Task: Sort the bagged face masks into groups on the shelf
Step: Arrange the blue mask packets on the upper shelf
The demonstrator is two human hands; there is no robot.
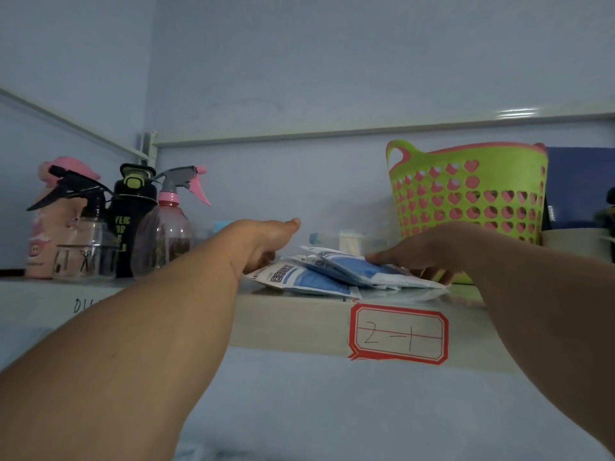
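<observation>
I am reaching both bare arms up from the bottom of the frame to a pale shelf [293,324] running across the middle. A small heap of bagged face masks [336,274], clear packets with blue masks inside, is lying at the shelf's front edge, centre frame, overlapping one another. My left hand [266,241] is resting at the left end of the heap, thumb stretched out toward the back wall; its fingers are curling down against the nearest packet, though I cannot tell whether they are actually gripping it. My right hand [422,251] is lying on the right end of the heap, fingers fairly straight and pressing on the topmost packet, with fingertips partly hidden beneath.

On the shelf's front face, just below the masks, a red-bordered label [398,333] is showing the handwritten "2-1". At centre left a cluster of bottles is standing: a clear spray bottle with a black trigger [83,241], a black drinking bottle [133,221], a clear spray bottle with a pink and grey trigger [166,234], and a pink bottle [43,234] behind them. At centre right a green basket with heart-shaped holes [472,191] is standing just behind my right hand
</observation>
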